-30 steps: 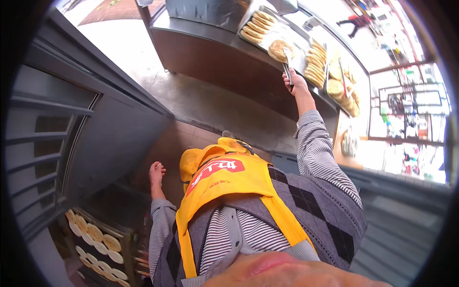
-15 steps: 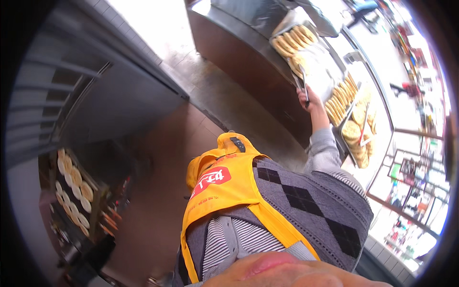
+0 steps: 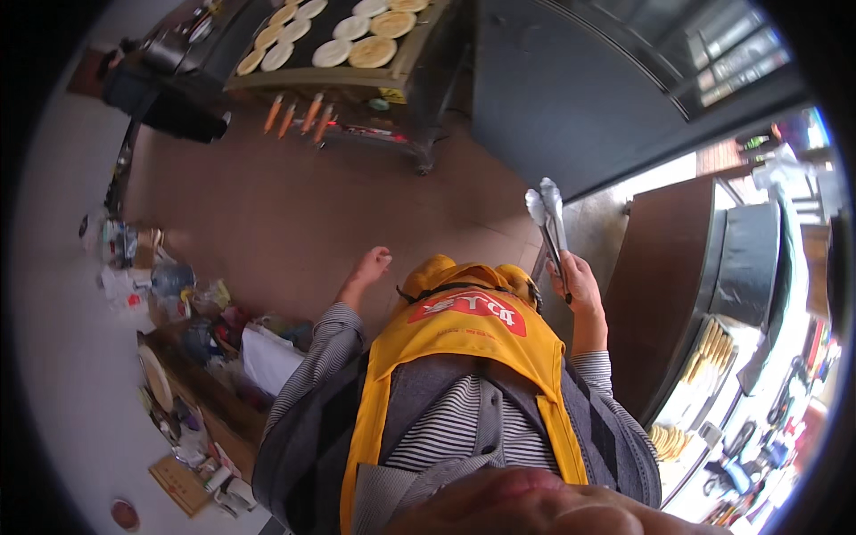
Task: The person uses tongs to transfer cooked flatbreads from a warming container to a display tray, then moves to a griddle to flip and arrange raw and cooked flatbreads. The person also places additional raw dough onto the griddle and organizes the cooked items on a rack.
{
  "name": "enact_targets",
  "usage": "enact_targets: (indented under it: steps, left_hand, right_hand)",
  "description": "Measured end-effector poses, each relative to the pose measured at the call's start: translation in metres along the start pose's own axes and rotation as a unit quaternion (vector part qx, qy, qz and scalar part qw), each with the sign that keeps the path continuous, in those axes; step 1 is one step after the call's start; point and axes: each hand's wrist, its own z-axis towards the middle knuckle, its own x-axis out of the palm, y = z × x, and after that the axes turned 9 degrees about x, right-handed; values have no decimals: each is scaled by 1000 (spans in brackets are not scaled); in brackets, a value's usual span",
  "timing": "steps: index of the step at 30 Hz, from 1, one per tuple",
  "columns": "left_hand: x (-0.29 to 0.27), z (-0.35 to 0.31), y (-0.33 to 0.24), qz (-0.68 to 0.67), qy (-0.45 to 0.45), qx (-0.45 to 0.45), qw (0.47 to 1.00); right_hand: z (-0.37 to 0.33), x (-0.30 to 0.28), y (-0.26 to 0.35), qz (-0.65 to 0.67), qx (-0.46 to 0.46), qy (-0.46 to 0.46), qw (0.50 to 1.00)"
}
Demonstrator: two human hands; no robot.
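Clearly, the metal tongs [image 3: 556, 221] point away from the person's body, their long axis running forward from the right hand [image 3: 578, 281] and leaning a little to the left. The two scalloped heads lead, standing slightly apart, out in front of a big dark panel [image 3: 580, 116]. The right fingers are wrapped around the tongs' handle end, just beside the yellow apron [image 3: 471, 314].

Over on the far side, a dark griddle [image 3: 328, 27] carries round flatbreads [image 3: 372, 52] in rows, some pale, some browned, with orange handles [image 3: 312, 113] hanging along its near edge. To the person's right, a light tray [image 3: 688, 392] on the counter [image 3: 664, 276] holds a row of golden breads [image 3: 710, 352].

Both arms reach forward, bent at the elbow. The left hand [image 3: 368, 265] hangs above the brown floor [image 3: 267, 205], its fingers loosely curled, not clenched.
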Motion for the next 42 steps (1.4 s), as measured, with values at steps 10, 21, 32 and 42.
enact_targets:
  steps: [10,21,32,42]
  left_hand:
    - [-35,-58,210,-387,-136,-144,901]
    - [-189,36,44,48,-159,-86,982]
    - [-325,187,-75,3,-208,46,977]
    - [-337,380,-229,330,-188,364,850]
  right_hand:
    - [108,156,66,-235,-11,57,970]
    - [293,276,224,-253,-63,46,964]
    - [340,303,288,-382,23,1,924]
    - [316,333,291,-226,-29,24,973]
